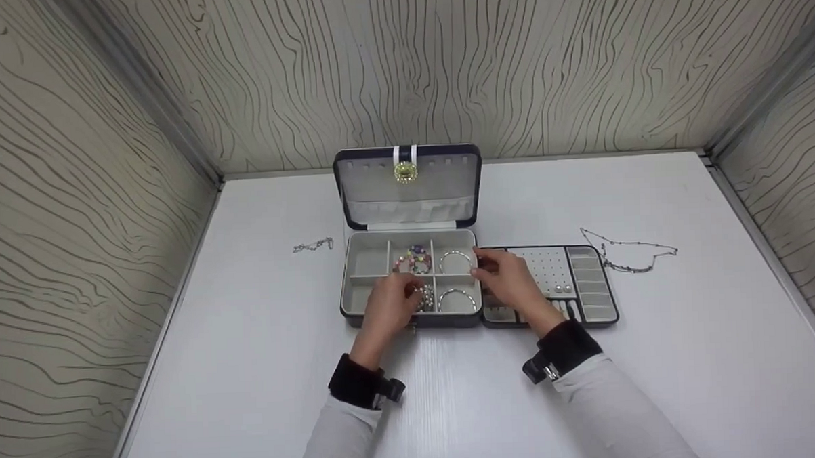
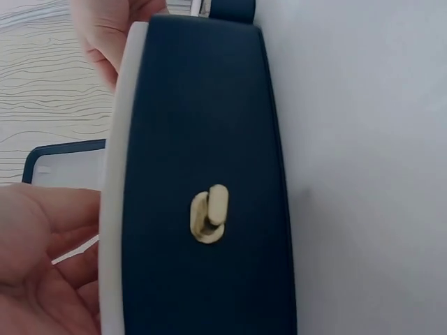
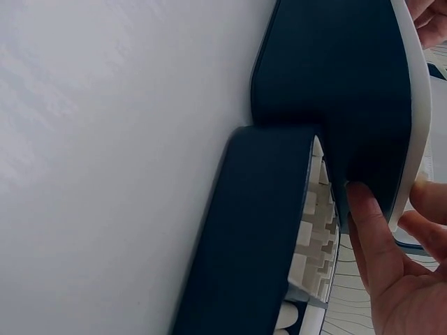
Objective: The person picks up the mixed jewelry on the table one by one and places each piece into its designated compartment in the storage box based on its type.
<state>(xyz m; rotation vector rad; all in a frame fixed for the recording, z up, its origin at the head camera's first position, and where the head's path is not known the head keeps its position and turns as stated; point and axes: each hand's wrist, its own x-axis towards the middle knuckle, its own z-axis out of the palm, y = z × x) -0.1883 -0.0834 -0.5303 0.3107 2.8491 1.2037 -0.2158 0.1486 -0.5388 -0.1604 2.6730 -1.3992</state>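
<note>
A navy jewelry box (image 1: 411, 320) stands with its lid raised, its pale inside split into compartments. My left hand (image 1: 388, 303) reaches into the front middle compartment, fingertips at a silver beaded bracelet (image 1: 427, 299); the box's front wall hides them in the left wrist view, so I cannot tell whether they pinch it. At the box's right side my right hand (image 1: 511, 279) grips the rim, fingers against the outer wall and thumb over the edge (image 3: 419, 139). Two silver bangles lie in the right compartments, the rear one (image 1: 454, 253) beside my right fingers. Colored beaded bracelets (image 1: 412, 261) fill the rear middle compartment.
Against the box's right side sits a lift-out tray (image 1: 594, 321) with slots and a perforated panel. A thin chain necklace (image 1: 629, 270) lies past it, and a small chain (image 1: 313, 245) lies left of the box. The raised lid (image 1: 406, 198) backs toward a patterned wall.
</note>
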